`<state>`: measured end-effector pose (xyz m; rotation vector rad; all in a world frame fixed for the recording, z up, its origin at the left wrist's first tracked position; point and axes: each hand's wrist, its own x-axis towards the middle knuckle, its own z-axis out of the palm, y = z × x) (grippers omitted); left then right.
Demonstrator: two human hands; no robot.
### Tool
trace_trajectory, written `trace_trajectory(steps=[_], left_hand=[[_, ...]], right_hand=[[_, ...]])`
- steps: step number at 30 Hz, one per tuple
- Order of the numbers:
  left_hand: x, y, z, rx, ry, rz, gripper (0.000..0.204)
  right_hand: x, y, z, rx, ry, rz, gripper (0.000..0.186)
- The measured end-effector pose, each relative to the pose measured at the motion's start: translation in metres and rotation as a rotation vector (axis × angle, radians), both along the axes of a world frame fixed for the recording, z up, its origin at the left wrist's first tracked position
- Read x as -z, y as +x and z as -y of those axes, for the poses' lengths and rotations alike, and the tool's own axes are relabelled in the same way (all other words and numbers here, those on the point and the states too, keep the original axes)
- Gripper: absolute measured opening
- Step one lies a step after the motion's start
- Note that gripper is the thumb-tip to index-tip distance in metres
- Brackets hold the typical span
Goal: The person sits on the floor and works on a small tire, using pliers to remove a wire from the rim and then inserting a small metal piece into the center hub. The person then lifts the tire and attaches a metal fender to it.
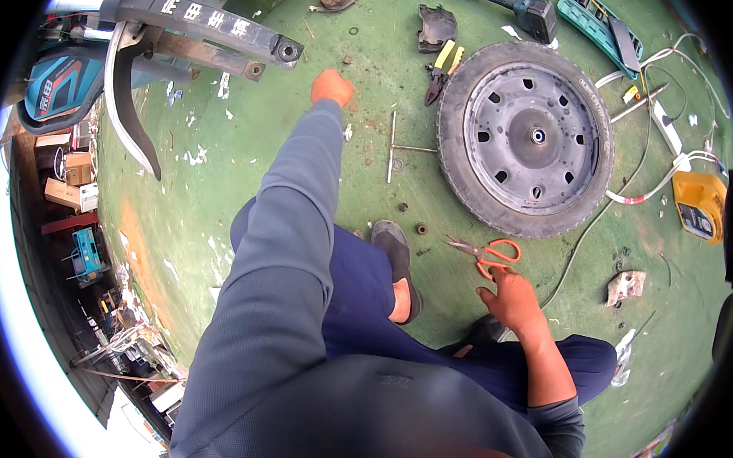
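Observation:
My left hand (333,87) is stretched far forward, low over the green floor, its fingers curled under and closed; whatever they may hold is hidden. Just ahead of it lies a small dark nut-like piece (346,59). My right hand (512,302) hangs by my right knee with thumb and forefinger apart. Its fingertips are at the orange handles of a pair of scissors (492,253); I cannot tell whether they touch. Beyond the scissors, a wheel with a black tyre (525,139) lies flat. Left of it is a T-shaped wrench (392,147), partly under the tyre.
Pliers (442,72), a black broken-edged part (436,28) and a cordless power tool (535,18) lie beyond the wheel. A teal toolbox (601,31), cables and a yellow jug (698,207) are at right. A vehicle's fork and fender (198,23) jut in at upper left.

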<state>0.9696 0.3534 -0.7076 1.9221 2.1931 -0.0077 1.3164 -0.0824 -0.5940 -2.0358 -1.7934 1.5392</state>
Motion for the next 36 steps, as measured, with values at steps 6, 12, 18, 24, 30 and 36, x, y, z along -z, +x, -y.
trace_trajectory(steps=[6, 12, 18, 24, 30, 36], left_hand=[[0.036, 0.016, -0.040, 0.028, 0.189, 0.077, 0.036], [0.052, 0.009, -0.075, -0.058, 0.117, -0.014, 0.033], [0.031, 0.034, -0.047, 0.012, 0.085, 0.003, 0.032], [0.060, -0.007, -0.044, 0.016, 0.236, 0.041, 0.034], [0.058, 0.047, -0.043, -0.021, 0.118, 0.276, 0.036], [0.034, 0.114, -0.033, -0.021, -0.066, 0.190, 0.038]], right_hand=[[-0.019, -0.019, 0.007, 0.142, -0.028, -0.045, 0.049], [-0.016, -0.033, -0.005, 0.160, 0.032, -0.041, 0.048], [-0.011, -0.026, -0.010, 0.098, 0.072, 0.089, 0.049], [-0.015, -0.021, -0.026, 0.009, 0.207, 0.099, 0.050], [-0.015, -0.020, -0.019, -0.026, 0.227, 0.104, 0.049], [-0.014, -0.019, -0.014, -0.007, 0.201, 0.133, 0.048]])
